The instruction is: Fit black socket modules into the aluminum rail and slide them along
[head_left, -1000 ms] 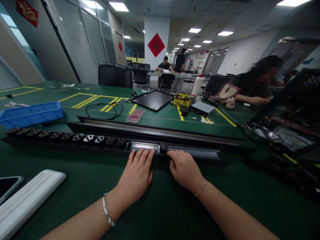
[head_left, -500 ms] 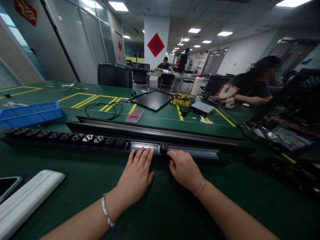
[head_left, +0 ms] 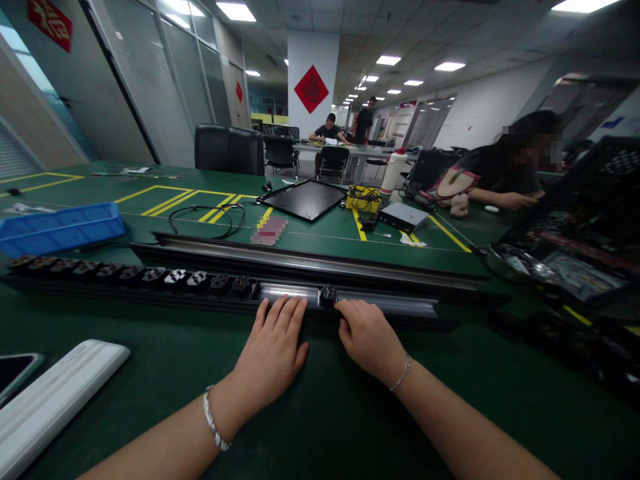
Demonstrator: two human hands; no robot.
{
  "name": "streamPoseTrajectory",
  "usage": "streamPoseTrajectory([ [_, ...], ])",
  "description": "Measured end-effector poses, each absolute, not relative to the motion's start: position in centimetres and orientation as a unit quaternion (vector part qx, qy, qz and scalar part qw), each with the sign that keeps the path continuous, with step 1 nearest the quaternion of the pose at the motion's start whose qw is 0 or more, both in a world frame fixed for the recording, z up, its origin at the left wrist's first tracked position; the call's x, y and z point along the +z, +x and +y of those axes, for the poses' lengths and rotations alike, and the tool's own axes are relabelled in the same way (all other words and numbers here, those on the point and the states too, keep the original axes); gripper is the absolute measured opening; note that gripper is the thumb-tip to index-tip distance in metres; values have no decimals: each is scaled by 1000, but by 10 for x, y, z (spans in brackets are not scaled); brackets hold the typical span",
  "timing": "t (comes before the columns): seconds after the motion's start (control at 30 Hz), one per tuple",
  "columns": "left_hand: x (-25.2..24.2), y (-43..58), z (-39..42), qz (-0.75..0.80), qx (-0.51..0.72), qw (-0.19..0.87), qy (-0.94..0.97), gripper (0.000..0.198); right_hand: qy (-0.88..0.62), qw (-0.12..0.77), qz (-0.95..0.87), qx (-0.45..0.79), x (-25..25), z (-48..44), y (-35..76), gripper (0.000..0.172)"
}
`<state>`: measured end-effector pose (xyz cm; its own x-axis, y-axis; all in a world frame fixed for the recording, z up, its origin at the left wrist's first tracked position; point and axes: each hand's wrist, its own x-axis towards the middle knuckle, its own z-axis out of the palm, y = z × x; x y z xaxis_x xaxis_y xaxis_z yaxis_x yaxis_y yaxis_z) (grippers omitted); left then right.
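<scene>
A: Layout?
B: Green bench (head_left: 330, 413) ran across the view. Black rail (head_left: 400, 307) lay along it at 12 o'clock from the hands, second rail (head_left: 310, 265) just behind. Blue tray (head_left: 60, 229) sat at 10 o'clock, black panel (head_left: 303, 200) at 12, seated co-worker (head_left: 500, 180) at 2.
A: On the rail?
B: Row of black connectors (head_left: 135, 275) on its left run. One black block (head_left: 328, 295) sat in the channel, between the hands.
A: Hands?
B: Left hand (head_left: 270, 353) spread wide, fingertips on the rail's near edge, left of the block. Right hand (head_left: 369, 340) narrower, curled, touching the rail just right of the block. Grip: can't tell.
</scene>
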<state>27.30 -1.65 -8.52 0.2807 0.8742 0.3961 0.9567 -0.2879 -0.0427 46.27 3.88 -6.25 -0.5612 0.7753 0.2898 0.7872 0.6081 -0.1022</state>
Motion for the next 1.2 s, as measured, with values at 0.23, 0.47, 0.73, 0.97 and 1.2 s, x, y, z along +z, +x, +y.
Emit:
streamPoseTrajectory([
  [0.23, -83, 273, -17, -584, -155, 121, -788, 58, -443, 157, -883, -18, -63, 39, 463, 23],
  [0.47, -82, 273, -17, -580, -159, 130, -788, 57, -445, 157, -882, -6, -62, 40, 464, 22],
  [0.73, -80, 274, -17, -587, -151, 116, -787, 57, -451, 144, -880, -19, -58, 39, 465, 22],
  [0.97, -81, 273, -16, -583, -162, 115, -788, 56, -431, 144, -891, 7, -57, 43, 472, 28],
  [1.2, -82, 273, -16, -583, -163, 119, -787, 57, -427, 145, -892, 20, -58, 46, 474, 24],
])
